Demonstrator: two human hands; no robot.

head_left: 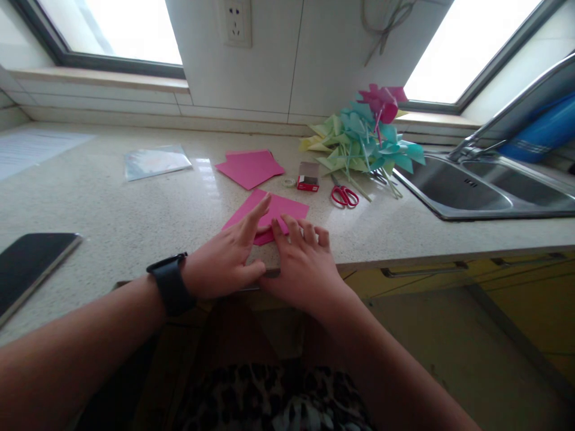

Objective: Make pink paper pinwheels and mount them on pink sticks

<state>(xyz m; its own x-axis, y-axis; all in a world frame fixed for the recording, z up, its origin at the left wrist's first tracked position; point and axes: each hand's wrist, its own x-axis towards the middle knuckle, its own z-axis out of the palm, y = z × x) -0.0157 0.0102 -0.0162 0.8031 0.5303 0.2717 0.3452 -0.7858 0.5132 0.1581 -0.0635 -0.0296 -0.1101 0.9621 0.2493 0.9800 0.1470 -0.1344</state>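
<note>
left hand (227, 254) fingers flat, released, pressing pink paper (287, 211) | right hand (304, 263) fingers spread flat on same sheet's near edge | paper at tabletop (135, 209) front edge | pink stack (250, 167) 12 o'clock | scissors (344, 195) 2 o'clock

Single head view: looks forward and down from above near edge of surface (135, 203), close, facing far wall.
</note>
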